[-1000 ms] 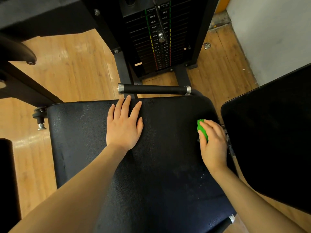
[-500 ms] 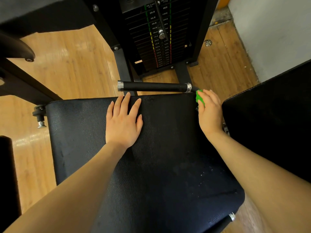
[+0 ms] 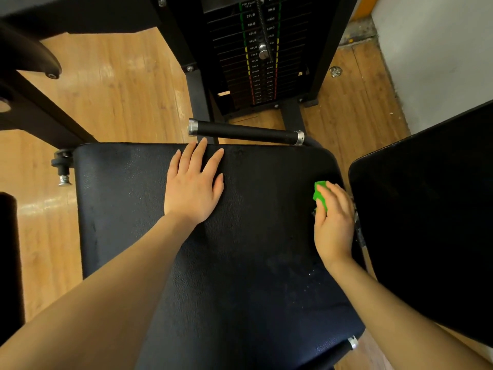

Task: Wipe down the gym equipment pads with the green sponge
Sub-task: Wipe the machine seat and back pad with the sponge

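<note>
A black padded seat (image 3: pixel 128 209) fills the middle of the head view. My left hand (image 3: pixel 193 189) lies flat on its far middle, fingers straight and spread. My right hand (image 3: pixel 334 220) grips the green sponge (image 3: pixel 320 194) and presses it on the seat's right edge, close to the far right corner. Most of the sponge is hidden under my fingers. A second black pad (image 3: pixel 426 222) stands just right of the seat, with a narrow gap between the two.
A black handle bar (image 3: pixel 245 132) with silver ends runs along the seat's far edge. Behind it stands the weight stack (image 3: pixel 261 54) in its black frame. An adjustment knob (image 3: pixel 62 166) sticks out at the seat's left corner. Wooden floor surrounds the machine; a grey wall is at the right.
My right hand pushed the sponge up to the seat's far right corner, then pulled it back along the right edge. My left hand stayed flat in place.
</note>
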Action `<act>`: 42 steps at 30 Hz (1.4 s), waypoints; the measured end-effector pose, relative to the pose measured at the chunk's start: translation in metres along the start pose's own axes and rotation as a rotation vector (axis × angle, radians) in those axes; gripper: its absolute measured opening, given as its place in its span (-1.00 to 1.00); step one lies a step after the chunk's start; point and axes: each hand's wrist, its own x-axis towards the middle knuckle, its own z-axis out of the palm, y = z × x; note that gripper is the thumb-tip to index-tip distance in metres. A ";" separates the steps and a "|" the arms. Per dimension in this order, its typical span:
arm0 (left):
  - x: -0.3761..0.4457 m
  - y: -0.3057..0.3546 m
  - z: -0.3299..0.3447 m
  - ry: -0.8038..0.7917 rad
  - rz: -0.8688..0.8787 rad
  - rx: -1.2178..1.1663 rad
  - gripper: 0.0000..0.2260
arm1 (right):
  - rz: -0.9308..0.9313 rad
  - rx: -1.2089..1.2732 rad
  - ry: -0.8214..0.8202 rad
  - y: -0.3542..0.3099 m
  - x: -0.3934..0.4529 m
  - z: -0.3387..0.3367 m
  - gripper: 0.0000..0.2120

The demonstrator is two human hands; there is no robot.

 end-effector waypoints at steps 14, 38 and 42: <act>-0.118 0.028 -0.004 -0.058 -0.088 -0.051 -0.55 | -0.112 0.107 -0.169 -0.059 -0.009 0.004 -0.65; -0.119 0.029 0.004 0.026 -0.093 -0.023 -0.55 | -0.142 0.113 -0.050 -0.058 -0.097 0.016 -0.65; -0.120 0.030 0.005 0.038 -0.088 -0.018 -0.55 | -0.009 0.142 0.020 -0.064 -0.044 0.015 -0.67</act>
